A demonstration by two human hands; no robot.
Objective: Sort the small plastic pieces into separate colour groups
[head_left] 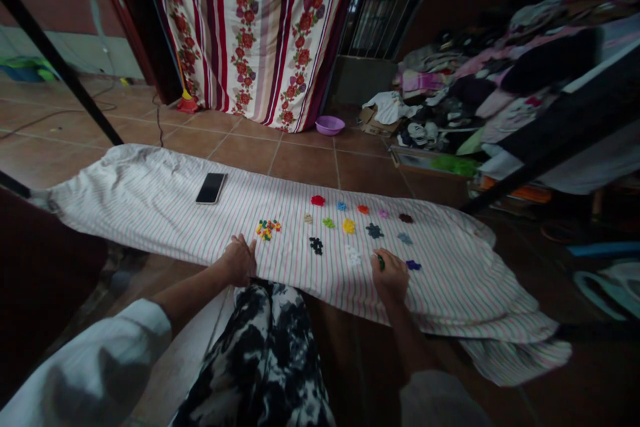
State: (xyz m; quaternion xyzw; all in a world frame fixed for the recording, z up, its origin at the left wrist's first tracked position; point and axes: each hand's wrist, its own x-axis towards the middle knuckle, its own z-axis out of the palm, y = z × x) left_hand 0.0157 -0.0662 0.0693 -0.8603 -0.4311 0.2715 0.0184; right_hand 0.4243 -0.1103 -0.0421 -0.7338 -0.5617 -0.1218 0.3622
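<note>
My left hand [240,260] rests at the near edge of the striped cloth [165,213], its fingers apart, just left of a mixed pile of small coloured pieces [269,229]. My right hand [389,273] is closed on a small dark green piece [381,262], between the white pile [353,255] and the purple pile [413,265]. Sorted small piles lie beyond and between the hands: red [317,201], blue [341,206], orange [363,209], yellow [349,226], lime green [328,222], black [316,245], dark grey [375,231] and several others.
A phone [211,188] lies on the cloth at the left. Dark poles [65,67] flank the cloth. Past it are a floral curtain [245,33], a purple basin [330,125] on the tiled floor, and a heap of clothes [480,87] at the right.
</note>
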